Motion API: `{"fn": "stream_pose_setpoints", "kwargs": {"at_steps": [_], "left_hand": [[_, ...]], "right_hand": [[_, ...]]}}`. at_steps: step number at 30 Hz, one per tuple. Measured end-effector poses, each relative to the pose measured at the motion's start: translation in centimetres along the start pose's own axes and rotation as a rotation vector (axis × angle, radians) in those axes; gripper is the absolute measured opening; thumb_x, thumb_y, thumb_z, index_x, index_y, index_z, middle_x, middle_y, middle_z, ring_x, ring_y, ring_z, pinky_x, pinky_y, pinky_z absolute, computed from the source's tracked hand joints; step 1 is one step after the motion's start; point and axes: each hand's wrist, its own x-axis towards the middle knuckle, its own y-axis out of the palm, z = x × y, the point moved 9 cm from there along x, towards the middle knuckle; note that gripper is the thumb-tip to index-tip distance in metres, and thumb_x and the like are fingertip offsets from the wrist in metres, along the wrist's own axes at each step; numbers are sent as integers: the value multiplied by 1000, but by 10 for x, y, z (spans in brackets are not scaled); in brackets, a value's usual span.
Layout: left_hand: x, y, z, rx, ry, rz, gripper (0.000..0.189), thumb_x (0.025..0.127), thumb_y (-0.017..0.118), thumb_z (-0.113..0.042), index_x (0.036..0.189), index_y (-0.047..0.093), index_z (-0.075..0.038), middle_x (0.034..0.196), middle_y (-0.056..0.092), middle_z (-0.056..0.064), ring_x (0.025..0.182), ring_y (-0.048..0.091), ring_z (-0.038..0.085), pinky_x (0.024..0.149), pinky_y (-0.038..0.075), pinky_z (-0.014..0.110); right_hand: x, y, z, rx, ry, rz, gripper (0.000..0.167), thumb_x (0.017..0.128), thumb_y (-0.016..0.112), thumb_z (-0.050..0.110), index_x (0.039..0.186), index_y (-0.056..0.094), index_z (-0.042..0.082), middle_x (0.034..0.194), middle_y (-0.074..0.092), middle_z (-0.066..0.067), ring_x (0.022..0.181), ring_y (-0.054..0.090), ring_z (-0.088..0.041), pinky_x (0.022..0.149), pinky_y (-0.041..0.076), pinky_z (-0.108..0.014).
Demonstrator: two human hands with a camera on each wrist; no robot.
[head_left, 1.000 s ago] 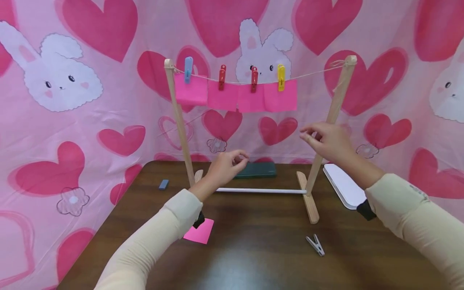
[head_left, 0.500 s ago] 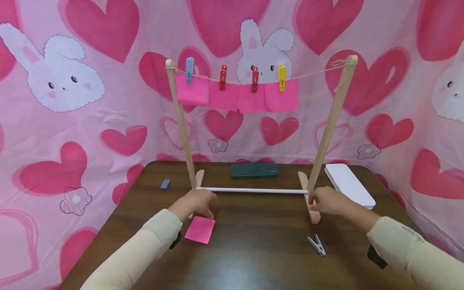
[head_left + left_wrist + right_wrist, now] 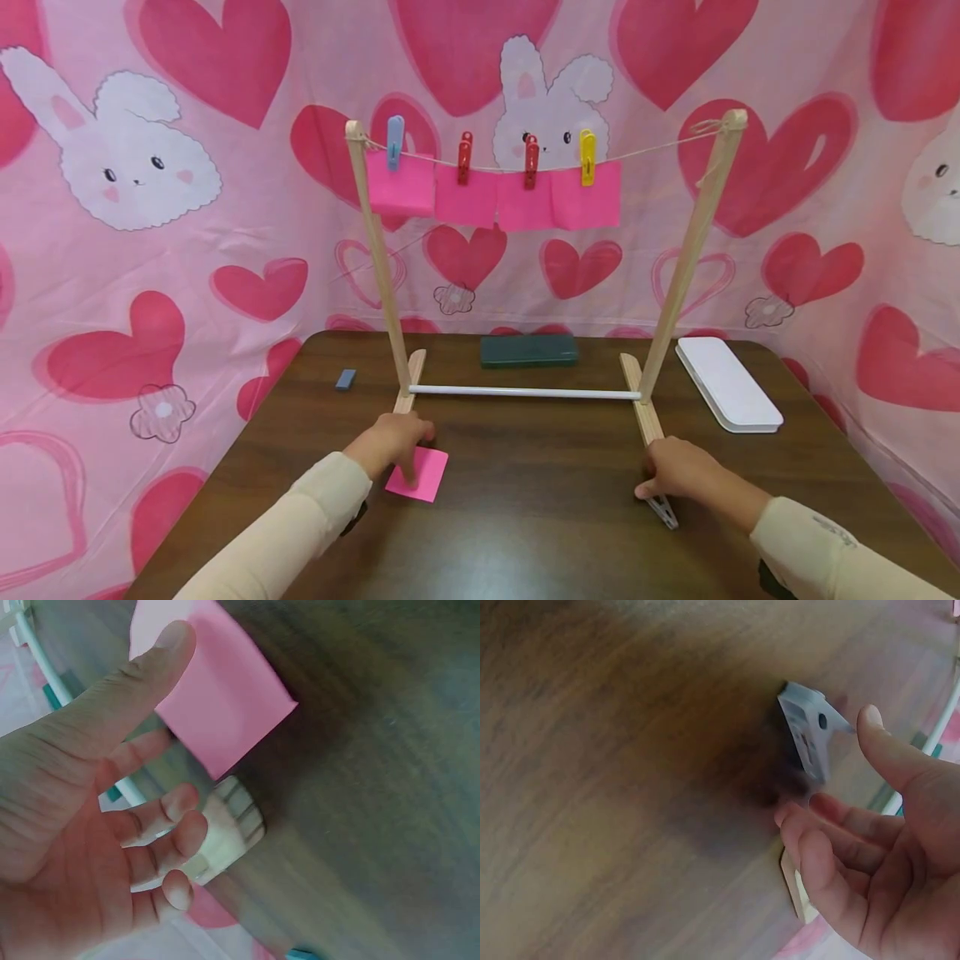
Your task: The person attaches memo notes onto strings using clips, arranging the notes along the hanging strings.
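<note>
In the head view a pink square sticky note [image 3: 429,477] lies on the table at the front left. My left hand [image 3: 393,446] is over it, thumb laid across the note, the other fingers loosely bent. Seen from the left wrist, the index finger reaches the edge of the note [image 3: 225,697]; whether it grips there I cannot tell. A grey clothespin [image 3: 664,512] lies at the front right, partly hidden under my right hand [image 3: 678,471]. From the right wrist, thumb and fingers spread around the clothespin [image 3: 808,727] with a gap to it.
Behind the hands stands a wooden frame [image 3: 686,267] with a white crossbar [image 3: 525,392]. Its string carries several pink notes [image 3: 467,200] under blue, red and yellow clothespins [image 3: 588,158]. A green box [image 3: 528,351], white case [image 3: 727,383] and small blue block [image 3: 346,380] lie on the table.
Both hands have come down from in front of the frame to the table, the left to the pink note, the right to the grey clothespin. Note and clothespin stay in place.
</note>
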Motion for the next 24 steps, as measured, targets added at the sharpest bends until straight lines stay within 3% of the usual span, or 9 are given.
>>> {"fn": "stream_pose_setpoints", "kwargs": {"at_steps": [12,19,24], "left_hand": [[-2,5,1,-10,51,-94,49,49,91,-30,81,54,-22,81,46,-1,74,47,19,67,41,38],[-2,5,2,-37,77,-133,50,50,90,-34,83,55,-20,85,50,0,81,48,21,71,42,41],[-5,5,-2,-63,121,-147,47,57,88,-31,92,59,-17,85,58,-4,81,53,18,76,43,39]], "right_hand": [[-4,9,0,66,24,-7,35,66,83,25,60,52,9,57,48,0,45,47,-13,40,40,-28],[-8,13,-3,113,59,13,33,68,81,21,64,51,9,58,48,-3,38,49,-15,34,40,-28],[-10,16,-4,154,52,11,32,69,80,16,64,49,9,56,47,-2,32,47,-14,32,40,-28]]}}
